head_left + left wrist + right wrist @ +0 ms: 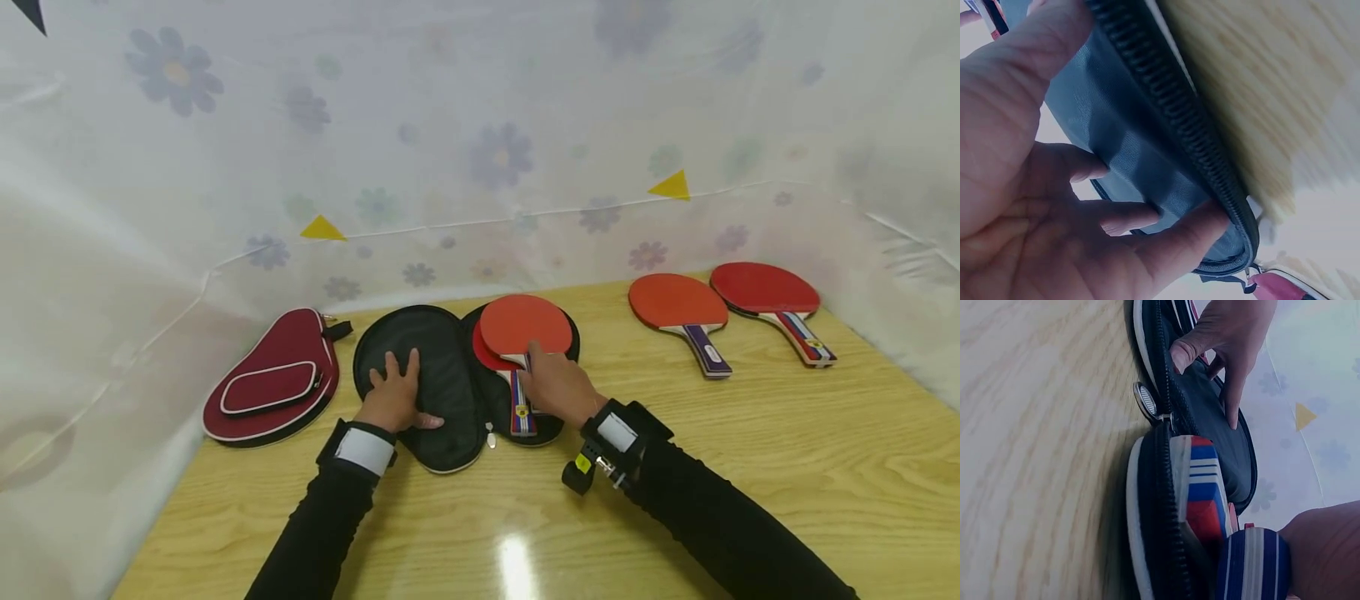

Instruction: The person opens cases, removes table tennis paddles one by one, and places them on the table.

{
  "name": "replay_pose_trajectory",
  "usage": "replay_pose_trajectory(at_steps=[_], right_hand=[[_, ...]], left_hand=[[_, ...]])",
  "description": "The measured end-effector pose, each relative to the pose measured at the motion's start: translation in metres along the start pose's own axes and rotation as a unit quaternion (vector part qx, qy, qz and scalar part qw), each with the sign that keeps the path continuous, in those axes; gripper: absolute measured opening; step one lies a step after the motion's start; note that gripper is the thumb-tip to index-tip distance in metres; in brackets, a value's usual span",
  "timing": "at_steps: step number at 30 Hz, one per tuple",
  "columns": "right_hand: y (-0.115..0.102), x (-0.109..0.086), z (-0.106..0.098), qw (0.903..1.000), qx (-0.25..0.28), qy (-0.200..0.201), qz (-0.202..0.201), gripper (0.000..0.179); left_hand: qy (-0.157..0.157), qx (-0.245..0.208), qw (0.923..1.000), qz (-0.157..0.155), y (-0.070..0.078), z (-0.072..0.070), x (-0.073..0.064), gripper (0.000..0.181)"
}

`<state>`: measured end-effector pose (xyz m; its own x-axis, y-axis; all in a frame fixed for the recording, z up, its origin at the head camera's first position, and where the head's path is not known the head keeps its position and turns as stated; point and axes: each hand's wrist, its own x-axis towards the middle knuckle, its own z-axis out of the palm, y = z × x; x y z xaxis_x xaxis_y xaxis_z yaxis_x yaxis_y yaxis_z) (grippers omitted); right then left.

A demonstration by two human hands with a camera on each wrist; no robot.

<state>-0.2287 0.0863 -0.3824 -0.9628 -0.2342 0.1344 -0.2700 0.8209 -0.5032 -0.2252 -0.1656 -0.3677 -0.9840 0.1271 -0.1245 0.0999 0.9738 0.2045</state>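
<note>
A black zippered paddle case (450, 358) lies unfolded on the table, its two halves side by side. Fingers spread, my left hand (390, 398) rests on the lining of the left half. In the right half lies a table tennis paddle with a striped handle (521, 408). On top of it is a second, orange-red paddle (525, 323), whose handle my right hand (562, 387) grips. The right wrist view shows that held handle's striped end (1252, 562) beside the lower handle (1204, 481), just inside the zipper edge. A metal zipper pull (1146, 401) hangs between the halves.
At the left sits a closed maroon paddle case (270, 375) with white piping. Two more paddles lie at the back right, one with a purple handle (705, 350), the other with a striped handle (802, 337). A floral plastic sheet (465, 167) rises behind the table.
</note>
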Motion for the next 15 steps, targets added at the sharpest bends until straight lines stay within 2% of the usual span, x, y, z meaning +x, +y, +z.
replay_pose_trajectory(at_steps=[4, 10, 15], right_hand=[[0.001, 0.002, -0.001, 1.0, -0.001, 0.004, -0.005, 0.013], [0.007, 0.003, -0.005, 0.9994, 0.033, 0.001, -0.01, 0.025], [0.013, -0.001, -0.012, 0.9987, 0.038, 0.023, -0.026, 0.029]], left_hand=[[-0.002, -0.008, 1.0, 0.002, 0.0, -0.001, -0.001, 0.118], [-0.007, -0.014, 0.9999, -0.004, -0.001, 0.0, -0.001, 0.118], [-0.008, -0.015, 0.9998, -0.004, -0.002, 0.0, 0.0, 0.118]])
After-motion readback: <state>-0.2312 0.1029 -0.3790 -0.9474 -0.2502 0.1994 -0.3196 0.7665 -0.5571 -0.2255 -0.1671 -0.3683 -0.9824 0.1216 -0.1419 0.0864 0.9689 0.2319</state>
